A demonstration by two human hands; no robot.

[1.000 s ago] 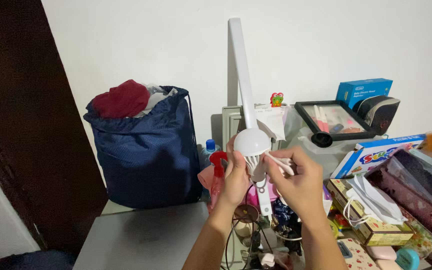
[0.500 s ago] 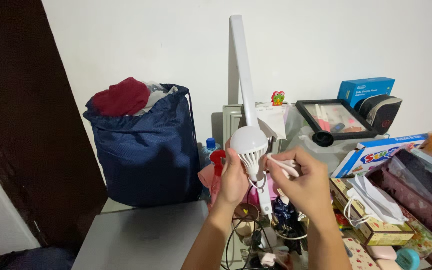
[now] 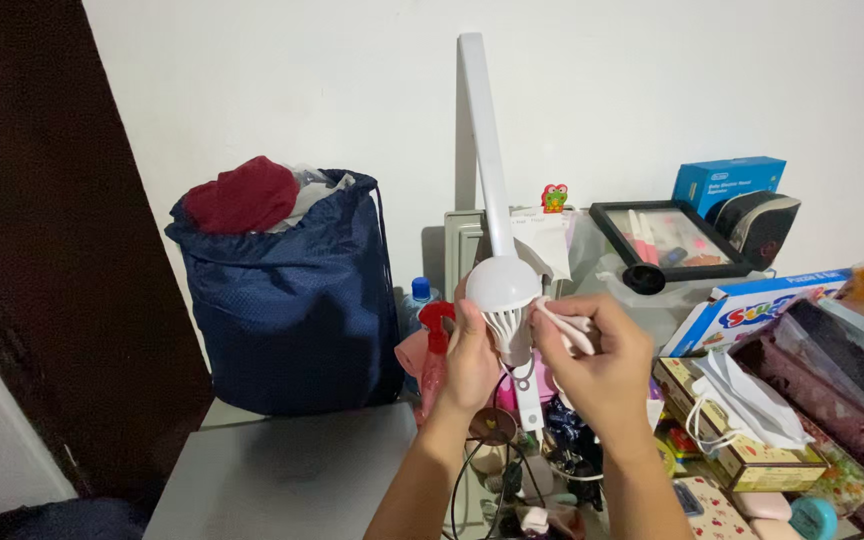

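Since a moment ago the white bulb [image 3: 501,290] has barely moved; it sits in front of my chest at the same height, and my right hand [image 3: 600,355] has kept the small white cloth [image 3: 564,326] pressed at the bulb's ribbed neck, shifted only slightly along it. My left hand [image 3: 472,358] is closed around the bulb's base from the left, fingers wrapped on it. My right hand is pinched narrow on the cloth, its tip touching the bulb.

I count one bulb, one cloth, two hands of mine. Behind the bulb stands one tall white lamp arm [image 3: 482,140] against the wall.

Containers: one dark blue drawstring bag [image 3: 292,300] stands on the grey worktop [image 3: 282,480], open at the top and stuffed with a red garment [image 3: 242,193] and something pale beside it. One black-framed tray [image 3: 667,238] holds a few small items I cannot make out. One blue box [image 3: 727,180] sits behind it. To my right an open box [image 3: 752,450] holds white face masks [image 3: 742,395]. One red spray bottle [image 3: 435,345] stands just left of my left hand.
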